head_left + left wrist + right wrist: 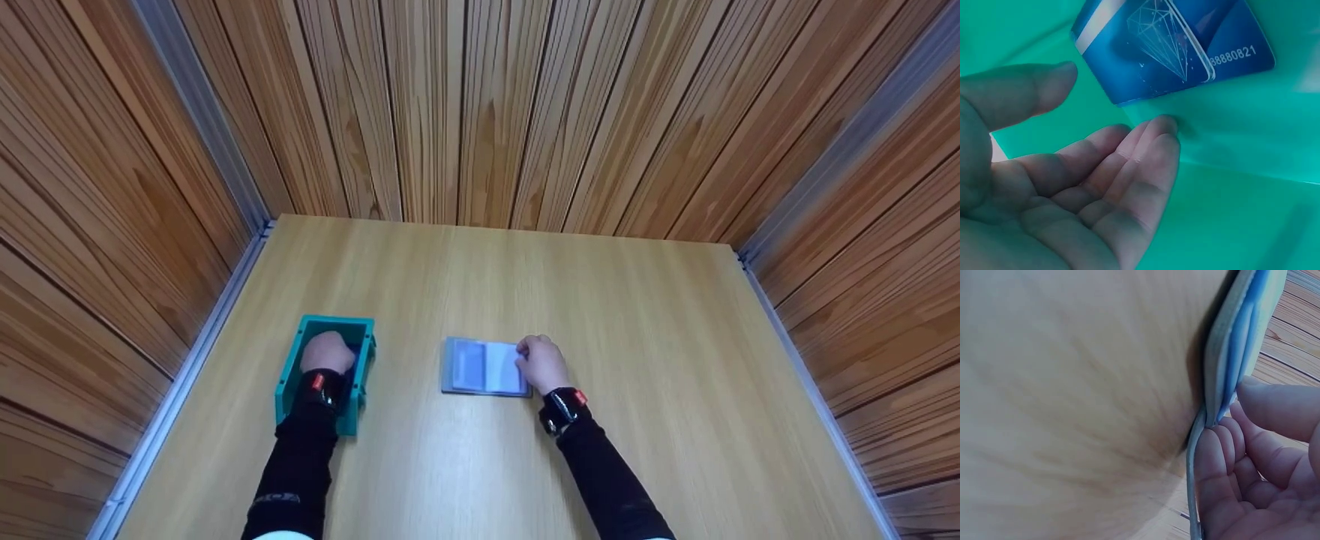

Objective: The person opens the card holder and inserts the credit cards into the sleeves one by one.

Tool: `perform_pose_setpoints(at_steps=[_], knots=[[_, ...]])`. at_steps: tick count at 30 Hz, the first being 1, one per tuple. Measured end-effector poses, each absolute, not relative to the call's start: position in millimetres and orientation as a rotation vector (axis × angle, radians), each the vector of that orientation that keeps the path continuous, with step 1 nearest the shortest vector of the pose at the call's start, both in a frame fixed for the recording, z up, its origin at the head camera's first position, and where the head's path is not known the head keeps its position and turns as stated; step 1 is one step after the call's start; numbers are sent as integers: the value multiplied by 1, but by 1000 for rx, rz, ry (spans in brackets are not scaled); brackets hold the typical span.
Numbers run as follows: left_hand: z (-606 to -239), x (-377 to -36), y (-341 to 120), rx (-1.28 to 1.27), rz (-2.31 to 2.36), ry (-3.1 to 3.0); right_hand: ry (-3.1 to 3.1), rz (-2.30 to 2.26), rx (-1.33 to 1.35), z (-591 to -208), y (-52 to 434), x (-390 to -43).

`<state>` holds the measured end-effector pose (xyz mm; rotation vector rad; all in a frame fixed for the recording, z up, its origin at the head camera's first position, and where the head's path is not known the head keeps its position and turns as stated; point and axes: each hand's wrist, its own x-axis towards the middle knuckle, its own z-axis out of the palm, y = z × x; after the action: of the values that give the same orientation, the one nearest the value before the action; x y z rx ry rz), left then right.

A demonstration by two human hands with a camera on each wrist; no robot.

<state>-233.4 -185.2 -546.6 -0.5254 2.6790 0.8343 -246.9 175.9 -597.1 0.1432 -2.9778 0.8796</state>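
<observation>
The left hand (327,352) is lying relaxed inside the teal box (291,356) beside blue cards (1174,45); the right hand (541,364) is pinching the card holder's (480,367) right edge.

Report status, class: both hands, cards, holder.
Left hand open inside teal box, beside blue cards. Right hand touching card holder edge. Nothing obstructing.

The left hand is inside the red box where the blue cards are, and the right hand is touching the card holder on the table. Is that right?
Nearly. The box is teal green, not red; the head view shows it. The left hand is inside it by the blue cards, and the right hand is touching the card holder on the table.
</observation>
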Motion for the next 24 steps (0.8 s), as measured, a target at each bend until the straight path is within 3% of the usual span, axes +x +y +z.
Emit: perform_pose_setpoints(at_steps=[13, 24], knots=[[-547, -231, -185, -401, 813, 2789, -2936, 871, 194, -598, 177, -245], [-546, -230, -188, -440, 843, 2733, -2960, 865, 184, -597, 178, -245]])
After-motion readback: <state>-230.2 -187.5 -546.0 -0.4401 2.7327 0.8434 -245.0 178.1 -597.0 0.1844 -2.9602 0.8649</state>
